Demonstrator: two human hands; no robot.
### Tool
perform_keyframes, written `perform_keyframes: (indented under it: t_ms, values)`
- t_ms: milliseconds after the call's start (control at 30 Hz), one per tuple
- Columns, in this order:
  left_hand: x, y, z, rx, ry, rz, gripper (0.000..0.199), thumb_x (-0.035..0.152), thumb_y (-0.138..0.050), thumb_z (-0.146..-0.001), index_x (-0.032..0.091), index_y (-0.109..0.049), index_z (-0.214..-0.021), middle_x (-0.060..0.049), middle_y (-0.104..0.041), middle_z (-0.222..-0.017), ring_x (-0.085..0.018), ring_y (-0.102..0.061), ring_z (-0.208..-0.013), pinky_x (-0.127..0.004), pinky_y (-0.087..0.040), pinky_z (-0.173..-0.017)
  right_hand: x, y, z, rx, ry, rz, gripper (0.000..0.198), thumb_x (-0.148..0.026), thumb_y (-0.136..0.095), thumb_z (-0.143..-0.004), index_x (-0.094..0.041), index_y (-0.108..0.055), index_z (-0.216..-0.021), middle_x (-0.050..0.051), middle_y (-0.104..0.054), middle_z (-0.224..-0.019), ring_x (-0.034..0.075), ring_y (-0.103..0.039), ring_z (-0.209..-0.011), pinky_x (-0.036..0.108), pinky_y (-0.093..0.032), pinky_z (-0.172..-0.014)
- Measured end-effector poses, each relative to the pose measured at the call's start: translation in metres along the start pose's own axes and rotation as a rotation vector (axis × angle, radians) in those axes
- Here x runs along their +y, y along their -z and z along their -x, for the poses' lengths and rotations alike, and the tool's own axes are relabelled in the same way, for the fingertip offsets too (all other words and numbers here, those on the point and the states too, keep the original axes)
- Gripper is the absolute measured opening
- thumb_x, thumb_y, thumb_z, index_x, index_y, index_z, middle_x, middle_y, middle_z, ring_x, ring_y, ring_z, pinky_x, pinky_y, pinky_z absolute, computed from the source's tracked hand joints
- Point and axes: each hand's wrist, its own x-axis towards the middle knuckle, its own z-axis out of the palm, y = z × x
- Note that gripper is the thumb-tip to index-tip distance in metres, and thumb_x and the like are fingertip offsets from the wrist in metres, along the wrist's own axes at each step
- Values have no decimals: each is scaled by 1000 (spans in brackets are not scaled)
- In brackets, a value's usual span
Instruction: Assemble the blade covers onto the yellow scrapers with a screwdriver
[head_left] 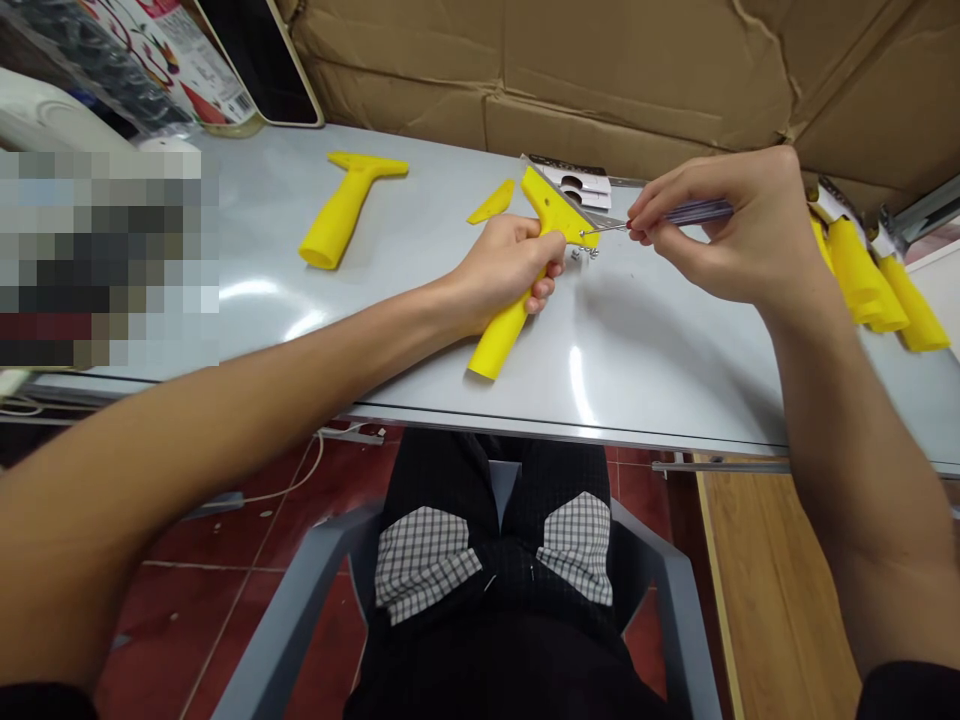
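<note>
My left hand (504, 265) is wrapped round the handle of a yellow scraper (501, 340), its wide head tilted up to the right. Along the head's far edge shows a grey metal blade (564, 192). My right hand (739, 225) pinches a thin screwdriver (697, 212) whose tip touches the scraper head by a small screw. Several small screws (585, 253) lie on the table just below the head. Beside my left hand is a loose yellow wedge-shaped piece (493, 202). Behind the head lie white cards with dark cut-outs (592, 185).
Another yellow scraper handle (341, 210) lies to the left on the grey table (420, 370). Several yellow scrapers (862, 270) are gathered at the right. A phone (266, 60) leans at the back left, near a printed bag (180, 60). Cardboard (562, 80) lines the back.
</note>
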Motion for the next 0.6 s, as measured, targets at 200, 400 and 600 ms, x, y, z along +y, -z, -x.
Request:
perform_keyframes:
  t_ms: [200, 400, 600]
  values:
    - [-2, 2, -2, 7, 10, -18, 23, 13, -73, -83, 24, -52, -84, 5, -53, -62, -6, -43, -45, -18, -31, -43, 3, 3, 0, 6, 25, 36, 27, -23, -87, -83, -38, -75, -101, 2, -85, -116, 33, -84, -95, 50, -71, -82]
    - [-1, 2, -2, 19, -11, 2, 25, 10, -73, -80, 23, -53, -84, 4, -55, -64, -6, -44, -48, -20, -33, -44, 15, -2, -4, 70, 31, -49, 29, -15, -87, -84, -32, -65, -94, -1, -78, -89, 26, -84, -77, 37, -62, -62]
    - [2, 0, 0, 31, 8, -8, 26, 11, -74, -82, 23, -51, -82, 5, -54, -64, -5, -43, -46, -18, -30, -42, 14, -4, -5, 102, 85, 74, 22, -27, -87, -89, -29, -66, -95, 0, -77, -90, 24, -78, -71, 35, -56, -60]
